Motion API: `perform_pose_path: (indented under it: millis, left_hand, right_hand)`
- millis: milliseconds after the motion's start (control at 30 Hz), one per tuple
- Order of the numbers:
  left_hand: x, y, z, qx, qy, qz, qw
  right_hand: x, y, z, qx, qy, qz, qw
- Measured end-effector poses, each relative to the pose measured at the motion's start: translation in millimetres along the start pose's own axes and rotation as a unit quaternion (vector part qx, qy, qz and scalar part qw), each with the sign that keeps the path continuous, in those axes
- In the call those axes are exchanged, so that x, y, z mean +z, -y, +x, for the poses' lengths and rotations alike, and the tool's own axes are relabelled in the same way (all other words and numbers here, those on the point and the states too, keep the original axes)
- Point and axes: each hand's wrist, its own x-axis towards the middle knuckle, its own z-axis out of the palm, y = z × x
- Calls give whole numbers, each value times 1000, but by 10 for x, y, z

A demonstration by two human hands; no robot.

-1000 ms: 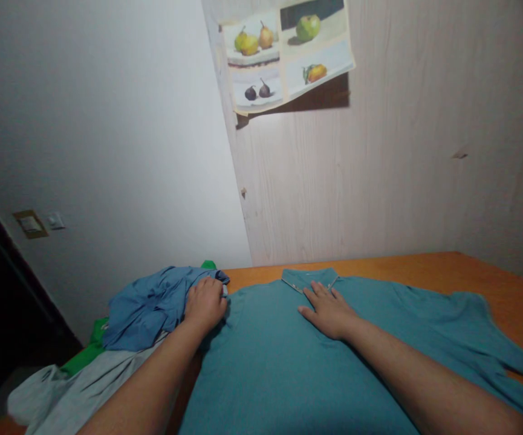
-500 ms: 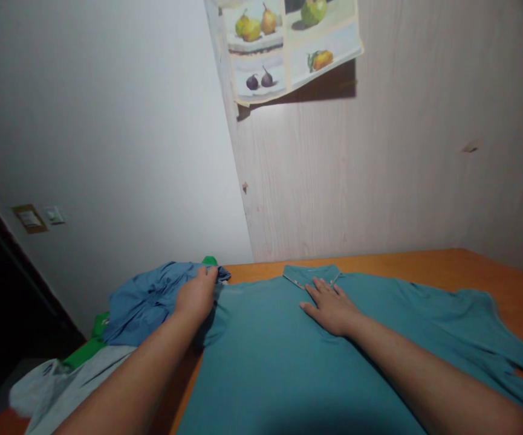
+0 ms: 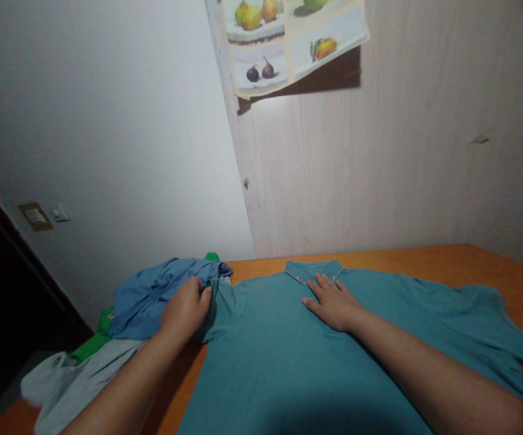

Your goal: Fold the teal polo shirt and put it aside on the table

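A teal polo shirt (image 3: 261, 356) lies spread out on the orange table (image 3: 406, 254), its collar (image 3: 295, 270) toward the wall. My left hand (image 3: 186, 308) pinches the edge of the shirt's left-side sleeve (image 3: 222, 311), with fingers closed on the cloth. Just below the collar, my right hand (image 3: 334, 302) rests flat on the shirt's chest with its fingers extended. The other sleeve (image 3: 483, 302) stretches out to the right, somewhat creased.
Left of the shirt lies a heap of clothes: a blue garment (image 3: 146, 302), a green one (image 3: 91, 348) and a light grey one (image 3: 84, 380). Behind the table rises a wall (image 3: 297, 181) with fruit pictures (image 3: 261, 54) hanging on it.
My left hand has moved left and a little toward me, drawing the sleeve outward from the shirt's body. My right hand stays flat by the collar. The view has shifted slightly.
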Motion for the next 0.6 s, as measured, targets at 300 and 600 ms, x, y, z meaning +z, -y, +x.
perform_pose_path:
  millis: [300, 600]
  left_hand:
    - [331, 101, -209, -49, 127, -37, 990]
    - [399, -44, -186, -66, 70, -194, 976]
  right_hand:
    - [-38, 25, -18, 2, 7, 0, 1000]
    - [-42, 23, -17, 0, 8, -1, 1000]
